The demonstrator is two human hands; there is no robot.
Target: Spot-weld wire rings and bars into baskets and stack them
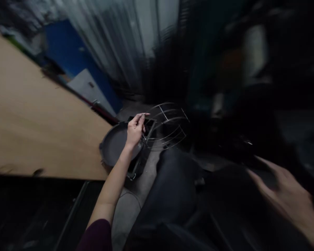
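My left hand (136, 129) is closed on a round wire frame (170, 120), its thumb and fingers pinched at the frame's left side. The thin metal rings stick out to the right of the hand, above the floor. Below and left of this hand lies a dark round pan-like part (115, 143) with a raised rim. At the lower right, my right hand (290, 195) is blurred, its thumb and fingers apart, with nothing seen between them.
A light wooden board (47, 115) fills the left side. Behind it stand a blue panel (68, 48) and a pale sheet (90, 89). Pale hanging strips (125, 38) are at the back. My dark-clothed legs (172, 188) are at the bottom centre, beside the grey floor (127, 212).
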